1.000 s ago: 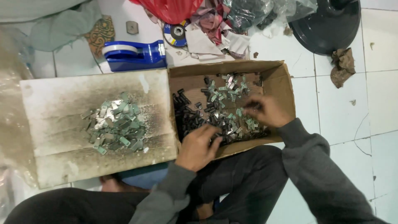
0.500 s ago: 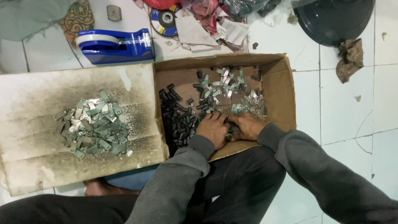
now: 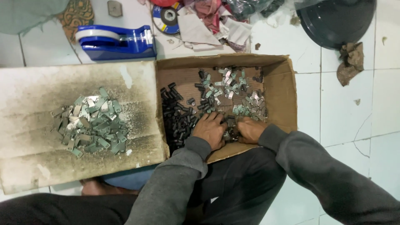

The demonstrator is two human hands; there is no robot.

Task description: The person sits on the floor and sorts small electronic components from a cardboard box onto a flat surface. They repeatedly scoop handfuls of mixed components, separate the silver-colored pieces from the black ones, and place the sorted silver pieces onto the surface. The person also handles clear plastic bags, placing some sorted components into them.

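- Resting inside the open cardboard box (image 3: 283,87), both hands work at its near edge, side by side and almost touching.
- Left hand (image 3: 211,130) lies palm down with its fingers curled over a small clump of metal pieces (image 3: 230,132); whether it actually grips one I cannot tell.
- Right hand (image 3: 250,129) is curled too, fingers bent onto the same clump; its grip is hidden as well.
- Black cylindrical parts (image 3: 177,114) fill the box's left side, just beside the left hand.
- Flat silver-green metal tabs (image 3: 233,91) lie scattered across the far and right part of the box.
- A separate heap of such tabs (image 3: 91,121) sits on the stained cardboard flap (image 3: 37,96) to the left, well apart from the hands.
- Beyond the box on the tiled floor (image 3: 341,112) stands a blue tape dispenser (image 3: 114,41).
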